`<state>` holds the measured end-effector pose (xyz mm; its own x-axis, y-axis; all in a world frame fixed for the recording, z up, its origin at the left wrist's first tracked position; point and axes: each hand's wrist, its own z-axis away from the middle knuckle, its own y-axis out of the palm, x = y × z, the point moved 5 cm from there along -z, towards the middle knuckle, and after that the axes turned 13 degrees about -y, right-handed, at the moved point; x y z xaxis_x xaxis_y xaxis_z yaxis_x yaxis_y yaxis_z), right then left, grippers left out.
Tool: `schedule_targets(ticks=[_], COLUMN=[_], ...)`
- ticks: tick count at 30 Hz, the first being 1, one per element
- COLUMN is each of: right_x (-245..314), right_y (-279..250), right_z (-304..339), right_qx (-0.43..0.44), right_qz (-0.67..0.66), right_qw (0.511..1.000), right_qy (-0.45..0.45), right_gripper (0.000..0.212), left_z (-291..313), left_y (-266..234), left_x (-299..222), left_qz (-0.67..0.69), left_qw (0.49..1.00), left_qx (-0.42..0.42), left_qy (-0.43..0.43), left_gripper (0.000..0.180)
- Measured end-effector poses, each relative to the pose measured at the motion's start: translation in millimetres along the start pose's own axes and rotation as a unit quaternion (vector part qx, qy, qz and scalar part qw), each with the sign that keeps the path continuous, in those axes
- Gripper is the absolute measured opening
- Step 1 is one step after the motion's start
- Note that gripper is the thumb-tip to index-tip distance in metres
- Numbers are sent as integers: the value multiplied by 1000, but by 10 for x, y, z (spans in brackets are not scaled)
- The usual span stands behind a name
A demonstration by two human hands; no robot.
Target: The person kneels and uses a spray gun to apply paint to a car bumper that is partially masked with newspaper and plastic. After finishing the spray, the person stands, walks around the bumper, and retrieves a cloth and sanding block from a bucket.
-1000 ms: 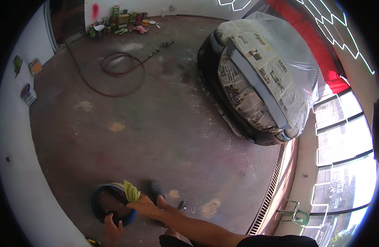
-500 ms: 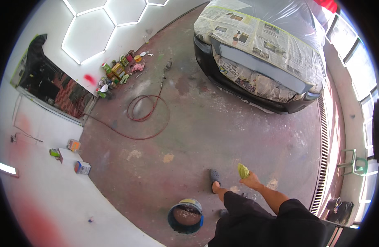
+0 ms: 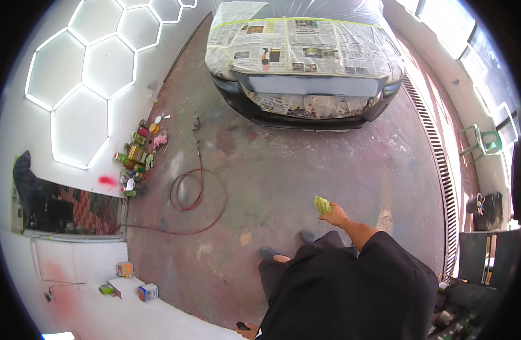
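My right hand (image 3: pixel 335 216) is out in front of me, closed round a crumpled yellow-green cloth (image 3: pixel 321 204) that sticks out past the fingers. At the lower edge, my left hand (image 3: pixel 250 331) grips a small black object (image 3: pixel 242 326); its kind is too small to tell. Ahead of both hands, and apart from them, stands a car (image 3: pixel 306 122) with a dark bumper and a flat grey panel (image 3: pixel 317 85). Newspaper sheets (image 3: pixel 306 48) and clear plastic cover its front and hood.
A red hose (image 3: pixel 225 198) lies coiled on the stained floor. Several cans and bottles (image 3: pixel 137 154) stand along the left wall, with more tins (image 3: pixel 148 292) on a white ledge. To the right are a floor grate (image 3: pixel 430 124) and a green chair (image 3: pixel 490 141).
My view has turned right, bringing the car squarely ahead. The bucket has left the view, and my left hand with the black object has come into it. My feet have shifted; the cloth stays in my right hand.
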<state>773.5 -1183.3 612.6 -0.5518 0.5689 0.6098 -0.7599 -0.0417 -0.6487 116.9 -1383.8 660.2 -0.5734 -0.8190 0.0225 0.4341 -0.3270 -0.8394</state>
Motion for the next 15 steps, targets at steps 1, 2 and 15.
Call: schedule_targets(ticks=[1, 2, 15], right_x=[189, 380, 499], right_y=[18, 13, 916], right_z=[-57, -52, 876], right_qx=[-5, -11, -239], right_qz=[-19, -38, -76], right_qw=[1000, 999, 945], right_qy=[8, 20, 212], right_gripper=[96, 95, 80], left_z=[-218, -454, -3612], left_y=[-121, -255, -2729], left_x=[-86, -181, -1217], left_qz=[11, 22, 388], left_qw=[1000, 1000, 806], left_qx=[-6, -11, 437], left_qy=[1, 7, 97], left_gripper=[62, 61, 63])
